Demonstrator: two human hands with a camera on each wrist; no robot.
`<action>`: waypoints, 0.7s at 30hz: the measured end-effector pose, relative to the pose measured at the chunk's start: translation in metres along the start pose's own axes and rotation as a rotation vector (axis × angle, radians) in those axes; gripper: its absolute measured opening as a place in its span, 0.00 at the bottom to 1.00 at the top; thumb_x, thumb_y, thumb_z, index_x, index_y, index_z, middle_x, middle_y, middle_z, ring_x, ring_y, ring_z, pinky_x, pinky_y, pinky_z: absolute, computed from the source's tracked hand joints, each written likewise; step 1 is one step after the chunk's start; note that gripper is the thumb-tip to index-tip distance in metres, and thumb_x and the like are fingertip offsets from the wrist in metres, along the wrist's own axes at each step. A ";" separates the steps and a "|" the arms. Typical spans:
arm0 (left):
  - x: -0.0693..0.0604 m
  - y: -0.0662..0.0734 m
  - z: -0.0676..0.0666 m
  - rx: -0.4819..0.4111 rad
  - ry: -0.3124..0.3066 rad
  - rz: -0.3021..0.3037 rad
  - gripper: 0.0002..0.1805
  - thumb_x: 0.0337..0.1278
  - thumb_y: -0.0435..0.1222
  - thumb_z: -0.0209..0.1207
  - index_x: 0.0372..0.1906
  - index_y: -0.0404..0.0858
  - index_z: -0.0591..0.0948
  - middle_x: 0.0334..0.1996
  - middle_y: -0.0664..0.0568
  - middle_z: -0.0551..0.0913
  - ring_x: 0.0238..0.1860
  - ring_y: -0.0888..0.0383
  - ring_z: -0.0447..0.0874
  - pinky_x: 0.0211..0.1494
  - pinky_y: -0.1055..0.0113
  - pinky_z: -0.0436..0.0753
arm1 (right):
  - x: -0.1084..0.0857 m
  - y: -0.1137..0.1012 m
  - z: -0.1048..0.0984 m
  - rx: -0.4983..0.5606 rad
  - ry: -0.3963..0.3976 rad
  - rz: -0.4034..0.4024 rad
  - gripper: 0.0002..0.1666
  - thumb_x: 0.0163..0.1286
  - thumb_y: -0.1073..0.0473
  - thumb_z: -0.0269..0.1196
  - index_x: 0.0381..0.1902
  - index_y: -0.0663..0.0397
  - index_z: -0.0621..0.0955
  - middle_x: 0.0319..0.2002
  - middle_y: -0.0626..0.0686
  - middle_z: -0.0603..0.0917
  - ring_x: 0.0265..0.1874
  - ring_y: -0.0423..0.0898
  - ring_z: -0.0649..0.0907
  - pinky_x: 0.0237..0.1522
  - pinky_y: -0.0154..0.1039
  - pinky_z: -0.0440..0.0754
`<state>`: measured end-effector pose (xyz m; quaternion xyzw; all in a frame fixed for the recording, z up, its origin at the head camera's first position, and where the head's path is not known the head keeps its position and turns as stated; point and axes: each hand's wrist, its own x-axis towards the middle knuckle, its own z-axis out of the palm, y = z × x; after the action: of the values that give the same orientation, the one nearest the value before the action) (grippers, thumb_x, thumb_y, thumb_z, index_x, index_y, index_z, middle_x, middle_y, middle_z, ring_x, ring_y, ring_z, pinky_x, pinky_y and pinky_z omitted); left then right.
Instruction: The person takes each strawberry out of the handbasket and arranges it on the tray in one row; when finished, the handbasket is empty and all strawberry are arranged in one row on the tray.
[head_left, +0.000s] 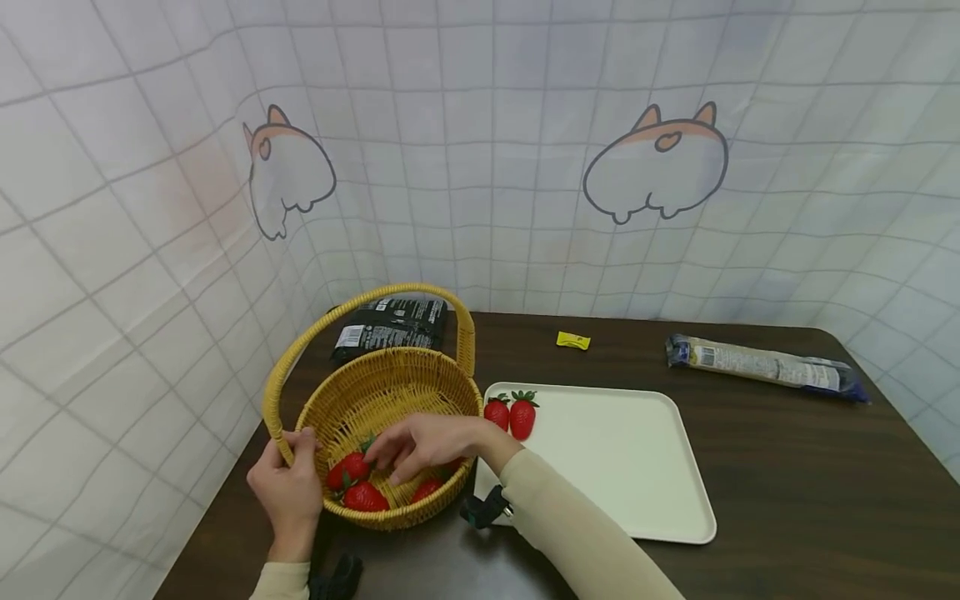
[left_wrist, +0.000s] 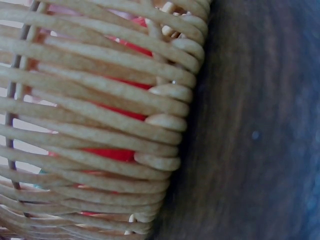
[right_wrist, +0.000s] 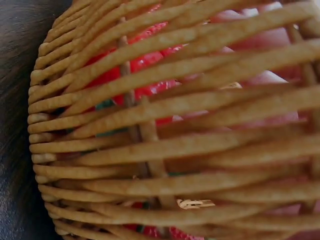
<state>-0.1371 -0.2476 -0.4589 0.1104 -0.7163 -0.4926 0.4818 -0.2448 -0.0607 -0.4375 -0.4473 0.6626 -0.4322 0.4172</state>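
A yellow woven basket (head_left: 405, 367) with a tall arched handle stands on the table. At its left side, my left hand (head_left: 288, 487) grips the rim where the handle joins. My right hand (head_left: 431, 442) reaches inside over the right rim, thumb apart from the bent fingers, nothing visible between them. Its fingertips come close to a red strawberry (head_left: 347, 472); contact is unclear. Other strawberries lie in the basket, including a front one (head_left: 366, 497) and one below my right hand (head_left: 426, 489). Through the weave, both wrist views show red patches, with the basket wall (left_wrist: 100, 115) (right_wrist: 200, 145) hiding the fingers' detail.
Right of the basket lies a white tray (head_left: 615, 467), two strawberries (head_left: 522, 415) at its upper left corner. Behind are a black package (head_left: 393, 325), a small yellow packet (head_left: 573, 340) and a long plastic-wrapped package (head_left: 765, 367). A gridded curtain (head_left: 510, 183) backs the dark table.
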 end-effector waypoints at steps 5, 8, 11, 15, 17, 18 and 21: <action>-0.002 -0.018 -0.003 0.031 0.011 -0.021 0.11 0.58 0.25 0.63 0.20 0.30 0.80 0.16 0.56 0.81 0.10 0.67 0.61 0.16 0.74 0.60 | 0.007 0.000 0.008 -0.005 -0.057 -0.001 0.28 0.65 0.65 0.66 0.63 0.58 0.76 0.56 0.56 0.82 0.53 0.44 0.82 0.51 0.32 0.78; -0.003 -0.018 -0.003 0.052 0.016 -0.033 0.11 0.58 0.27 0.63 0.20 0.31 0.80 0.16 0.56 0.82 0.10 0.67 0.62 0.16 0.74 0.61 | 0.010 0.000 0.012 -0.032 -0.074 0.000 0.28 0.65 0.65 0.65 0.64 0.56 0.76 0.57 0.52 0.81 0.53 0.41 0.81 0.52 0.31 0.78; -0.004 -0.018 -0.002 0.062 0.025 -0.040 0.11 0.58 0.27 0.63 0.20 0.31 0.80 0.16 0.61 0.81 0.11 0.68 0.65 0.17 0.75 0.62 | 0.012 -0.003 0.015 -0.062 -0.083 -0.002 0.27 0.67 0.65 0.64 0.64 0.56 0.75 0.57 0.49 0.81 0.54 0.38 0.80 0.52 0.30 0.77; -0.003 -0.018 -0.001 0.076 0.026 -0.038 0.12 0.58 0.26 0.63 0.20 0.32 0.80 0.16 0.61 0.81 0.11 0.68 0.64 0.16 0.75 0.62 | 0.016 -0.007 0.019 -0.111 -0.075 -0.004 0.26 0.68 0.62 0.63 0.64 0.57 0.75 0.55 0.48 0.81 0.52 0.36 0.80 0.52 0.28 0.76; -0.002 -0.019 0.000 0.081 0.021 -0.030 0.11 0.58 0.26 0.62 0.20 0.31 0.80 0.16 0.54 0.82 0.10 0.68 0.63 0.15 0.74 0.61 | 0.017 -0.008 0.021 -0.131 -0.073 0.005 0.26 0.68 0.63 0.63 0.63 0.57 0.75 0.54 0.47 0.81 0.51 0.35 0.79 0.52 0.28 0.75; -0.001 -0.018 0.000 0.081 0.018 -0.026 0.11 0.58 0.26 0.62 0.20 0.31 0.80 0.16 0.50 0.82 0.10 0.68 0.62 0.15 0.74 0.61 | 0.018 -0.008 0.022 -0.149 -0.074 0.008 0.26 0.68 0.63 0.63 0.63 0.57 0.75 0.53 0.46 0.81 0.50 0.34 0.79 0.52 0.28 0.75; 0.000 -0.016 0.002 0.082 0.010 -0.015 0.11 0.58 0.24 0.61 0.20 0.30 0.80 0.18 0.40 0.81 0.10 0.68 0.61 0.15 0.74 0.60 | 0.019 -0.008 0.024 -0.178 -0.083 0.022 0.26 0.67 0.65 0.64 0.63 0.57 0.75 0.51 0.46 0.81 0.48 0.34 0.79 0.51 0.27 0.75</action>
<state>-0.1435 -0.2543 -0.4718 0.1381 -0.7324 -0.4661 0.4767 -0.2250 -0.0856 -0.4394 -0.4929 0.6855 -0.3478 0.4077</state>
